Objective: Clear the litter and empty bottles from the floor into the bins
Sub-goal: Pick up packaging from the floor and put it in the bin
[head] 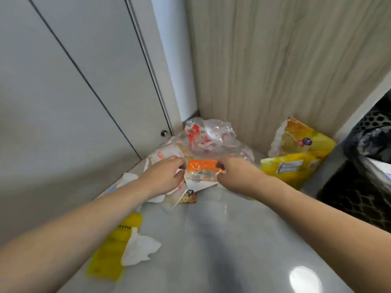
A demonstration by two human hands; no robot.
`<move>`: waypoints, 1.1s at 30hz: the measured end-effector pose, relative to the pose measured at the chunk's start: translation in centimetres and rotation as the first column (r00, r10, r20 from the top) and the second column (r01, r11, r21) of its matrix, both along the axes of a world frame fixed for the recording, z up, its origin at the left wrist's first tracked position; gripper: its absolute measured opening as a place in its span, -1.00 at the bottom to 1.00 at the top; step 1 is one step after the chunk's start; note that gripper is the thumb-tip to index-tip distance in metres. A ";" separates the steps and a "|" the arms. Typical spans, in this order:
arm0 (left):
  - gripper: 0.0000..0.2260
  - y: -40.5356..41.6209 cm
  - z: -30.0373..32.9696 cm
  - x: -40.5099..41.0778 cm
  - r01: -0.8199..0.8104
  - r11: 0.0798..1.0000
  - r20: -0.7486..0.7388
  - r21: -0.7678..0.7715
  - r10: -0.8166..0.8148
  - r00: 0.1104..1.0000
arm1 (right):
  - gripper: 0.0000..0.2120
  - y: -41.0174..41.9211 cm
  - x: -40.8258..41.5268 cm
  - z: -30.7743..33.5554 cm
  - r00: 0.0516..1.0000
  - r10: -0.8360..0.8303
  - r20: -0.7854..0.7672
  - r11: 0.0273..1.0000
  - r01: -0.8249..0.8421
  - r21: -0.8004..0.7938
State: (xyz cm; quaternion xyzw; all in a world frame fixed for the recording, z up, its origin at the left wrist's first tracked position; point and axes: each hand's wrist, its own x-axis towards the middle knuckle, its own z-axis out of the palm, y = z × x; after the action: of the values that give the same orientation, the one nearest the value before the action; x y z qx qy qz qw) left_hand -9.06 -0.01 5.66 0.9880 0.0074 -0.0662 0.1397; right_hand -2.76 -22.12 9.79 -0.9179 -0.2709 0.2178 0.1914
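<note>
A heap of litter fills the floor corner. An orange-and-clear plastic wrapper (pixel 203 169) lies at its front, and both my hands are on it. My left hand (pixel 167 176) pinches its left edge with curled fingers; my right hand (pixel 234 172) grips its right edge. Behind it sits crumpled clear plastic with red print (pixel 208 134). A white wrapper (pixel 167 155) lies under my left hand. A big yellow snack bag (pixel 296 153) leans against the wall on the right. No bottle is visible.
A black mesh bin (pixel 357 199) with a dark liner stands at the right edge. Nearer me on the grey floor lie a yellow packet (pixel 112 248), a crumpled white tissue (pixel 139 248) and a small printed wrapper (pixel 188 197). Grey cabinet doors (pixel 63 92) stand left, a wood panel (pixel 275 60) behind.
</note>
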 end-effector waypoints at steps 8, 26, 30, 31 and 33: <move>-0.57 4.7 -10.3 -9.3 -0.140 0.990 -0.523 0.009 0.124 0.843 | -0.50 4.0 -5.3 -12.2 0.976 0.166 -0.139 0.922 -0.204 -0.330; -0.91 3.3 -11.1 -8.3 -0.284 0.956 -0.458 -0.069 0.222 0.861 | -0.82 2.7 -3.9 -16.1 0.929 -0.051 -0.365 0.957 -0.060 -0.285; -0.78 0.3 -7.1 -4.4 -0.360 0.891 -0.339 -0.277 0.260 0.904 | -0.80 1.5 -1.5 -9.7 0.907 0.002 -0.420 0.971 -0.103 -0.217; -0.74 -0.6 -5.7 -3.4 -0.364 0.875 -0.302 -0.319 0.270 0.914 | -0.81 0.9 -0.8 -7.7 0.909 0.018 -0.416 0.975 -0.109 -0.196; -0.70 -2.3 -3.0 -1.4 -0.366 0.829 -0.236 -0.423 0.289 0.928 | -0.84 -0.5 0.8 -3.4 0.925 0.046 -0.377 0.980 -0.115 -0.161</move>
State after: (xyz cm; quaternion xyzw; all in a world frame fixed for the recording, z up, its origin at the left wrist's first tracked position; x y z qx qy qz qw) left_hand -10.43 -2.36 2.64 0.9017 0.1727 -0.1210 0.3774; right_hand -1.96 -22.61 6.42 -0.8618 -0.2466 0.4186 0.1460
